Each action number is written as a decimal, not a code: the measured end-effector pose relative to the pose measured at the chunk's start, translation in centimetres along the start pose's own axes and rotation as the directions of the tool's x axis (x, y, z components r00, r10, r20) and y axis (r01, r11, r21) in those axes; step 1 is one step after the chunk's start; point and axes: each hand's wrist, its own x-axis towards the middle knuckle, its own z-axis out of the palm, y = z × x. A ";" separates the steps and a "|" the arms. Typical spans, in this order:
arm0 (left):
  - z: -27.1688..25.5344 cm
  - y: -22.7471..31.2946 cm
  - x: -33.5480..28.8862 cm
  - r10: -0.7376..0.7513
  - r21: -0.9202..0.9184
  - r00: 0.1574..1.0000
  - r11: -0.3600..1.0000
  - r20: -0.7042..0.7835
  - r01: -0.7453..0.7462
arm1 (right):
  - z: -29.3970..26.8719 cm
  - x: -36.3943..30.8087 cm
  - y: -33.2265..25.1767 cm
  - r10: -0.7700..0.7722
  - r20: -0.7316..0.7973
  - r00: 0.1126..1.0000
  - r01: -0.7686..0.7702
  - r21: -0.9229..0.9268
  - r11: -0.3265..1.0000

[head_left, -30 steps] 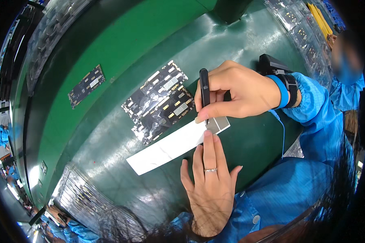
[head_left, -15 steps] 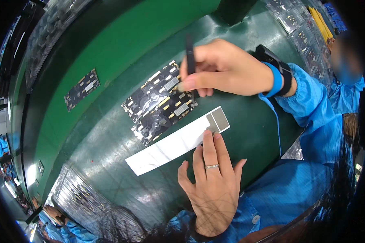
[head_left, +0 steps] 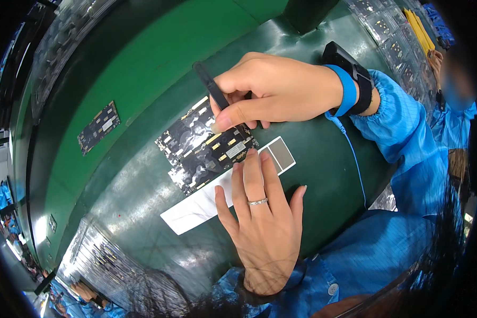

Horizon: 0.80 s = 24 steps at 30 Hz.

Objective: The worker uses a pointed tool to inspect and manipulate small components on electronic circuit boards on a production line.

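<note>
My right hand (head_left: 270,90) is closed around black tweezers (head_left: 211,85), held slanted over the circuit board panel (head_left: 199,146). The tweezers' tips are hidden behind my fingers. The black panel has shiny film patches, gold contacts and pale labels, and lies flat on the green mat. My left hand (head_left: 267,228) is open and palm down, fingers spread. Its fingertips reach the panel's near edge, across the white backing strip (head_left: 188,214). At the strip's right end sits a grey rectangular sticker (head_left: 282,155); the strip's middle is covered by my fingers.
A smaller black circuit board (head_left: 99,127) lies farther left. Clear trays with parts (head_left: 103,257) stand at the lower left, and more trays (head_left: 379,32) at the upper right. A blue cord (head_left: 355,159) runs from my right wristband. Another person in blue sits at the right.
My left hand has moved up and left, from the strip's edge to the panel's near edge. My right hand has shifted left, and the tweezers now lean leftward instead of standing nearly upright.
</note>
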 end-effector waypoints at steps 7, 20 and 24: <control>0.3 0.2 0.2 -0.003 -0.025 1.000 1.000 0.004 0.004 | 0.0 0.0 0.3 -0.021 0.009 1.000 0.021 -0.017 1.000; 0.8 0.0 0.9 0.043 -0.076 0.999 0.996 -0.004 -0.043 | -0.2 0.0 1.2 -0.106 0.023 0.994 0.107 -0.055 0.993; 0.8 0.6 0.9 0.024 -0.095 0.999 0.995 0.022 -0.022 | -0.7 -0.4 0.8 -0.078 0.035 0.996 0.079 -0.028 0.996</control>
